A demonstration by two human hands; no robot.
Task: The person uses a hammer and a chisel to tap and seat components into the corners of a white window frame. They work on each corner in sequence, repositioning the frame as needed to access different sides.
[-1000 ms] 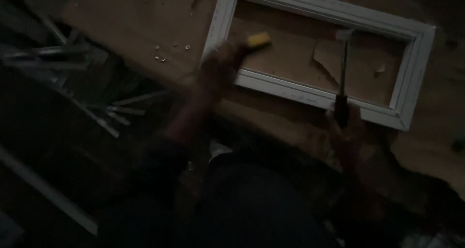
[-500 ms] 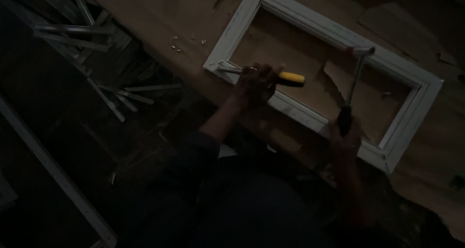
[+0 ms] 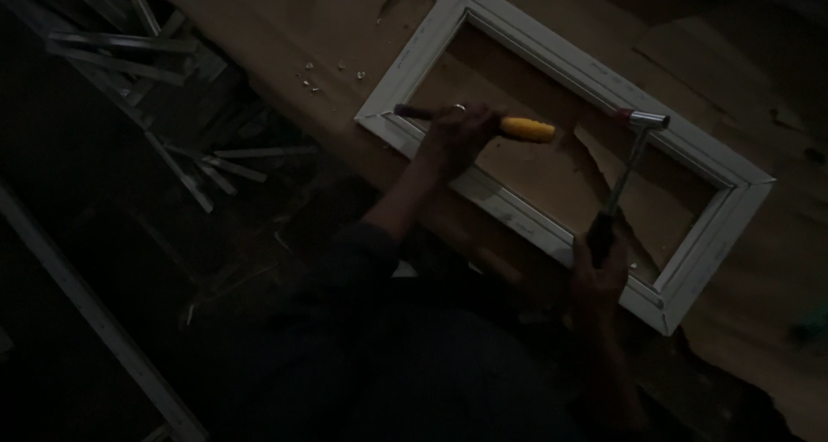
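White plastic frame [image 3: 552, 80] lies on the wooden bench [image 3: 285, 37], where the left hand [image 3: 455, 136] clamps a yellow-handled chisel [image 3: 526, 130] at its near corner, seemingly, and the right hand [image 3: 599, 265] grips a hammer [image 3: 623, 176].

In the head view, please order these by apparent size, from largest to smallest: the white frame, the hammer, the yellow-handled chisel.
1. white frame, clearly largest.
2. hammer and yellow-handled chisel: similar apparent length, and hands cover parts of both, so I cannot rank them.

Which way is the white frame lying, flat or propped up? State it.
Flat: the frame lies face-up on the wooden bench, all four sides resting on it.
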